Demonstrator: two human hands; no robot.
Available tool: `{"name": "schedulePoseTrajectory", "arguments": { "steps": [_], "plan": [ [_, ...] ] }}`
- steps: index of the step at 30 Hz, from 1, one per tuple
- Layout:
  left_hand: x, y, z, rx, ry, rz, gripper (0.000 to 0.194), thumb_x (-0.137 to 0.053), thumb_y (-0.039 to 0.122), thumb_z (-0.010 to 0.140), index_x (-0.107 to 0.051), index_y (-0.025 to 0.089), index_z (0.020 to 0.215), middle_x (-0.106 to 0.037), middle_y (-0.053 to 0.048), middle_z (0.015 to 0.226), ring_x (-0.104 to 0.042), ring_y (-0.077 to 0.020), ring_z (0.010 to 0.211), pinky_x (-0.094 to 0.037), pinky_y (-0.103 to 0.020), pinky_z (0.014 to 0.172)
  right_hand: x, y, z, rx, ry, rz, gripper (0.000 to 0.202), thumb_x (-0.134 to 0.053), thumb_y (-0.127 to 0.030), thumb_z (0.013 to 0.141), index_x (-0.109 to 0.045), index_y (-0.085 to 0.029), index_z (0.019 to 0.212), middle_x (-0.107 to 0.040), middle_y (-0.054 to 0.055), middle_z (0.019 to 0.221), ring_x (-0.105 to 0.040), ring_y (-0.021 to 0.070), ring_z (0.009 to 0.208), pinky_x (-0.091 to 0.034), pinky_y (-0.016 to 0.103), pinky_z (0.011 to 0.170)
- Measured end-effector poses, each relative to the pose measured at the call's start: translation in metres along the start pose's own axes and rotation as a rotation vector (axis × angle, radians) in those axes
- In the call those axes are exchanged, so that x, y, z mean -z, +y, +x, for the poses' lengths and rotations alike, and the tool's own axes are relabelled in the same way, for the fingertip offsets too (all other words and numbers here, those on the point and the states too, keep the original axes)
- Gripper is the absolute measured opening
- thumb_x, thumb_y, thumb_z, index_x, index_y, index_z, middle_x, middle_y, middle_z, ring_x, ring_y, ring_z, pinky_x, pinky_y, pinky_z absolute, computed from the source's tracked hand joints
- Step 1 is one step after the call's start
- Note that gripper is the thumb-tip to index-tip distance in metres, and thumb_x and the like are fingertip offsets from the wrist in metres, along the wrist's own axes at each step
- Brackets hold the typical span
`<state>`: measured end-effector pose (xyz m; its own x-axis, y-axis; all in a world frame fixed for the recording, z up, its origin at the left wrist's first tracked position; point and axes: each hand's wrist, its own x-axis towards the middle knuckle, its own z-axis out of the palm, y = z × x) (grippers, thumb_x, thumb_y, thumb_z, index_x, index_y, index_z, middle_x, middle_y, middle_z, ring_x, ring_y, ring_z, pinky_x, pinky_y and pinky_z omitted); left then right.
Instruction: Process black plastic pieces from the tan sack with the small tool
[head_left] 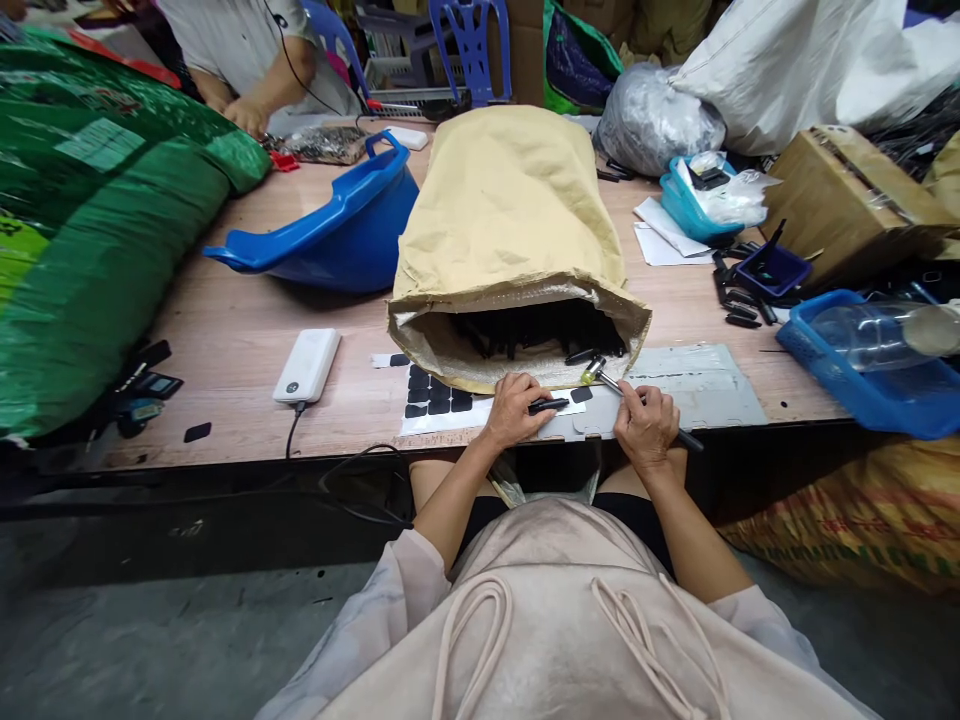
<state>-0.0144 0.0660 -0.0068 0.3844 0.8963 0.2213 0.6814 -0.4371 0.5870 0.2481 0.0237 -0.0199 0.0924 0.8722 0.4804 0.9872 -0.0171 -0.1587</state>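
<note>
My left hand (516, 408) is closed around a small black elongated piece (549, 405), whose end sticks out to the right near the table's front edge. In my right hand (646, 425) is a small hammer (609, 380) with a metal head and a yellowish face, its dark handle end poking out below my fingers. The hammer head is just above and to the right of the black piece, apart from it. Directly ahead lies a tan sack (517, 200), its mouth facing me, with many black pieces (525, 330) inside. A sheet of black stickers (439, 392) sits left of my left hand.
A white power bank (307, 365) with a cable and a blue basin (337, 230) stand to the left, beside a green sack (97, 220). At right are a blue tray (862, 365), a cardboard box (855, 200) and loose black pieces (742, 300). Another person's arms (262, 95) are across the table.
</note>
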Motion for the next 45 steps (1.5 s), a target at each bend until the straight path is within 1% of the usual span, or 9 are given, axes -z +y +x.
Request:
{"name": "schedulePoseTrajectory", "arguments": {
  "steps": [9, 14, 17, 20, 25, 30, 34, 40, 45],
  "plan": [
    [-0.012, 0.021, -0.076, -0.240, -0.030, 0.093, 0.020, -0.076, 0.035, 0.090, -0.079, 0.026, 0.107, -0.050, -0.011, 0.157, -0.037, -0.0368, 0.151, -0.030, -0.059, 0.124, -0.003, 0.000, -0.001, 0.001, -0.010, 0.010, 0.042, -0.057, -0.019, 0.087, -0.075, -0.026, 0.124, -0.061, 0.010, 0.102, -0.042, 0.0240, 0.091, -0.026, 0.038, 0.075],
    [-0.031, 0.019, -0.102, -0.317, -0.105, 0.221, 0.017, -0.070, 0.029, 0.093, -0.078, 0.026, 0.108, -0.050, -0.010, 0.160, -0.037, -0.0346, 0.153, -0.035, -0.054, 0.123, -0.002, -0.001, 0.000, 0.021, 0.014, -0.029, 0.039, -0.054, -0.019, 0.090, -0.076, -0.026, 0.122, -0.062, 0.010, 0.101, -0.042, 0.0235, 0.089, -0.024, 0.038, 0.074],
    [-0.029, 0.025, -0.092, -0.326, -0.045, 0.193, 0.019, -0.066, 0.033, 0.096, -0.076, 0.027, 0.111, -0.061, -0.010, 0.149, -0.047, -0.0327, 0.145, -0.036, -0.051, 0.119, -0.002, -0.001, 0.000, 0.027, 0.024, -0.026, 0.039, -0.054, -0.019, 0.091, -0.076, -0.026, 0.122, -0.063, 0.010, 0.101, -0.042, 0.0232, 0.088, -0.024, 0.038, 0.074],
    [-0.022, 0.036, -0.055, -0.257, 0.033, 0.120, 0.021, -0.061, 0.035, 0.099, -0.075, 0.025, 0.111, -0.073, -0.009, 0.123, -0.059, -0.0293, 0.124, -0.041, -0.048, 0.111, -0.002, -0.001, 0.000, 0.011, 0.005, 0.000, 0.039, -0.054, -0.018, 0.090, -0.075, -0.025, 0.122, -0.062, 0.010, 0.102, -0.042, 0.0233, 0.089, -0.024, 0.038, 0.074],
    [-0.019, 0.047, 0.033, 0.033, 0.166, 0.081, 0.026, -0.059, 0.031, 0.100, -0.072, 0.022, 0.121, -0.069, -0.012, 0.114, -0.057, -0.0302, 0.111, -0.043, -0.047, 0.099, -0.002, -0.001, 0.000, -0.012, -0.020, 0.030, 0.039, -0.054, -0.019, 0.091, -0.075, -0.027, 0.123, -0.062, 0.010, 0.102, -0.042, 0.0237, 0.090, -0.025, 0.037, 0.074],
    [-0.031, 0.043, 0.086, 0.104, 0.090, 0.105, 0.019, -0.065, 0.028, 0.096, -0.073, 0.023, 0.112, -0.061, -0.013, 0.115, -0.051, -0.0335, 0.112, -0.043, -0.049, 0.096, -0.003, 0.000, 0.000, -0.004, -0.021, 0.036, 0.040, -0.056, -0.019, 0.089, -0.075, -0.027, 0.123, -0.061, 0.010, 0.102, -0.043, 0.0240, 0.091, -0.027, 0.037, 0.075],
    [-0.028, 0.040, 0.082, 0.106, 0.080, 0.117, 0.011, -0.068, 0.027, 0.095, -0.072, 0.024, 0.104, -0.062, -0.012, 0.115, -0.050, -0.0332, 0.111, -0.042, -0.049, 0.095, -0.003, 0.000, -0.001, -0.004, -0.035, 0.029, 0.041, -0.056, -0.019, 0.088, -0.074, -0.027, 0.124, -0.061, 0.010, 0.103, -0.044, 0.0242, 0.091, -0.028, 0.037, 0.076],
    [0.001, 0.024, 0.035, 0.075, 0.064, 0.086, 0.016, -0.069, 0.028, 0.096, -0.071, 0.025, 0.111, -0.070, -0.008, 0.110, -0.053, -0.0301, 0.111, -0.039, -0.046, 0.097, 0.001, -0.002, 0.000, -0.003, -0.006, 0.010, 0.034, -0.055, -0.025, 0.095, -0.073, -0.023, 0.122, -0.064, 0.011, 0.105, -0.047, 0.0250, 0.093, -0.029, 0.038, 0.078],
    [-0.002, 0.008, 0.010, 0.066, -0.002, 0.009, 0.017, -0.070, 0.031, 0.095, -0.075, 0.026, 0.110, -0.070, -0.006, 0.105, -0.056, -0.0268, 0.105, -0.043, -0.042, 0.095, 0.006, 0.000, 0.002, -0.036, -0.042, 0.056, 0.024, -0.053, -0.032, 0.098, -0.072, -0.020, 0.109, -0.065, 0.011, 0.100, -0.050, 0.0268, 0.095, -0.033, 0.038, 0.081]
  ]
}}
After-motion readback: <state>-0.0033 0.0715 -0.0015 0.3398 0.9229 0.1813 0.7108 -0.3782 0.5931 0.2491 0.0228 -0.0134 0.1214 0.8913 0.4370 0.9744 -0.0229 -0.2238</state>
